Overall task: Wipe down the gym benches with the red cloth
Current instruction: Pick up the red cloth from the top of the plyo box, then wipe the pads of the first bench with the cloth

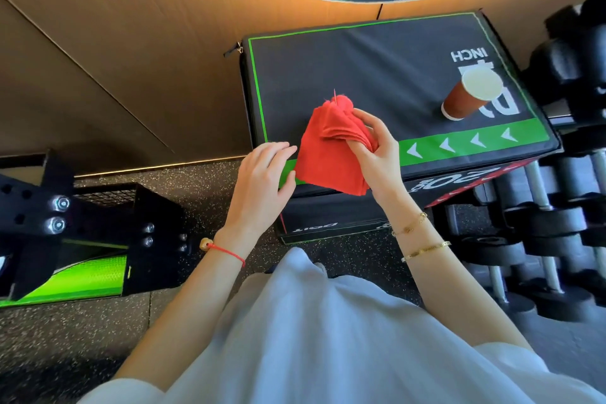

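Right hand (377,147) pinched closed, raised — left hand (262,184) open, fingers relaxed.

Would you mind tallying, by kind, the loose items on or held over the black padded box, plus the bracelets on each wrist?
Red cloth, held in the right hand: 1
Paper cup on the black padded box: 1
Gold bracelets, right wrist: 2
Red string bracelet, left wrist: 1
Total: 5

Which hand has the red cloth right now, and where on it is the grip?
The right hand pinches the folded red cloth at its bunched right edge; the left hand holds nothing.
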Action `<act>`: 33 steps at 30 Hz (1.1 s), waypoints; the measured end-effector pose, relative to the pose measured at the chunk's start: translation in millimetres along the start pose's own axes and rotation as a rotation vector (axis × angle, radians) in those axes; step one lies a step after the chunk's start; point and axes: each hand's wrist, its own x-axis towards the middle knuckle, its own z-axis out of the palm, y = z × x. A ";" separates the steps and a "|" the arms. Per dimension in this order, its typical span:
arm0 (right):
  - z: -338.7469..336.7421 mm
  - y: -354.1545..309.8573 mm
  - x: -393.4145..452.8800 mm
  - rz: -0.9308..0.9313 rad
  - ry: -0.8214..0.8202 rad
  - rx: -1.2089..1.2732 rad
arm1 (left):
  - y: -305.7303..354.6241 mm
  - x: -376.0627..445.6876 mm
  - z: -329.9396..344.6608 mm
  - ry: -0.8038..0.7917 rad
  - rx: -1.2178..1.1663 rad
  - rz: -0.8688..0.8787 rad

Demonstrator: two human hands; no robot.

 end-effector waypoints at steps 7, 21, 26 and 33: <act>-30.0 2.5 -23.3 -0.008 0.052 0.008 | 23.5 6.7 4.1 -0.005 -0.011 0.087; -65.9 1.2 -96.3 0.025 0.359 0.031 | 48.4 13.2 15.1 -0.136 -0.106 0.348; -48.7 -0.5 -146.3 0.041 0.581 0.043 | 44.3 4.7 7.1 -0.257 -0.163 0.512; -4.5 4.3 -240.0 0.118 0.890 0.079 | 37.8 -26.4 -6.5 -0.464 -0.196 0.770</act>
